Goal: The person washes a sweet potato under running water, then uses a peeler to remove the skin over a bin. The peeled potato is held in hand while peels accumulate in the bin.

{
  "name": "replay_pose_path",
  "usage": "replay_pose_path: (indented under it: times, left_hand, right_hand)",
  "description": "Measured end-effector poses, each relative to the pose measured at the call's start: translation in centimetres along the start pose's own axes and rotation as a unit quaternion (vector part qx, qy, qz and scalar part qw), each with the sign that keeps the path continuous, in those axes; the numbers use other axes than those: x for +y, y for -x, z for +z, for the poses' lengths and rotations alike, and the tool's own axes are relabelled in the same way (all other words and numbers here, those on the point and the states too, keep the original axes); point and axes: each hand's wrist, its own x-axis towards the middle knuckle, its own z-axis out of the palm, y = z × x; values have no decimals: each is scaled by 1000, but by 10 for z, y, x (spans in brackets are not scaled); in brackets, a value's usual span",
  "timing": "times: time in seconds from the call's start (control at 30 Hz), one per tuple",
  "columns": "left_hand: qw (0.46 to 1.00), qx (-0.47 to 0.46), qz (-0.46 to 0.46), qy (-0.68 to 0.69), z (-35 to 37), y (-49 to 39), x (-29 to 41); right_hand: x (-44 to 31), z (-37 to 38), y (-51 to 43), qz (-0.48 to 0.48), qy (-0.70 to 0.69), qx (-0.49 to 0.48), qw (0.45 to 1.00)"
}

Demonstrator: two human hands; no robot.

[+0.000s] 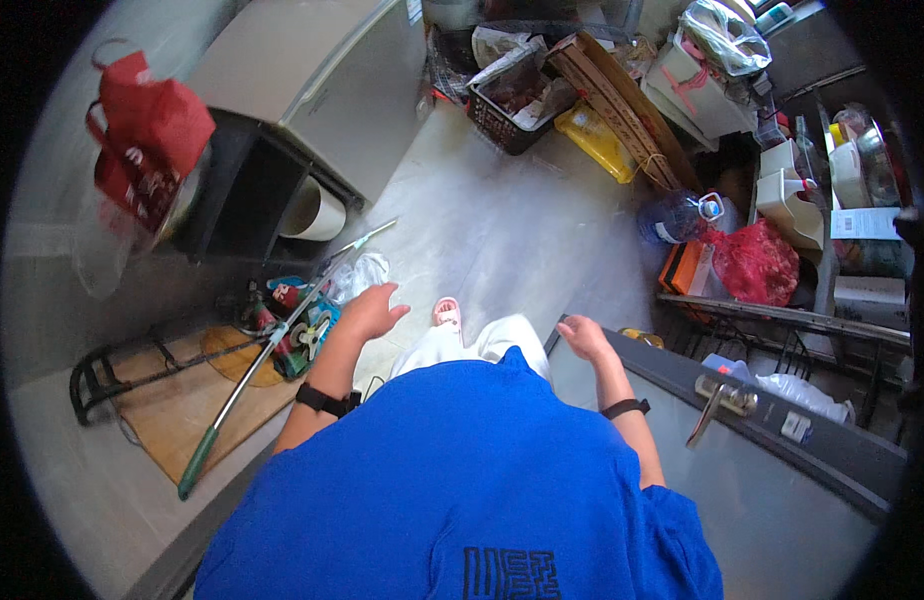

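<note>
My left hand (372,310) hangs over the floor with nothing in it, its thumb apart from the fingers. Close by it are a crumpled clear plastic bag (360,276) and a metal pole (237,390) with a green grip, leaning at a slant. My right hand (582,335) is at the upper corner of a grey door (721,457), holding no object; whether it touches the edge cannot be told. A metal lever handle (713,409) sits farther along that door's edge. Below me shows one foot in a pink slipper (447,311).
Wooden boards (169,409) lean at the left wall under a red bag (150,135). A large pale cabinet (349,97) stands ahead. Beyond the floor (499,202) lie a dark plastic basket (507,124) and a long cardboard box (619,109). A cluttered rack (784,319) lines the right.
</note>
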Motion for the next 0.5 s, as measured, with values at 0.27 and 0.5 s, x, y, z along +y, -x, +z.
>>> replay_pose_path:
  times: [0.27,0.5]
  left_hand:
    - [999,33,-21,-4,-70,-140,71]
    - [995,0,-87,47,-97,-209,141]
  right_hand:
    - [38,-116,-122,51,-23,-24,998]
    - [34,-249,-272,-8,92,-65,994]
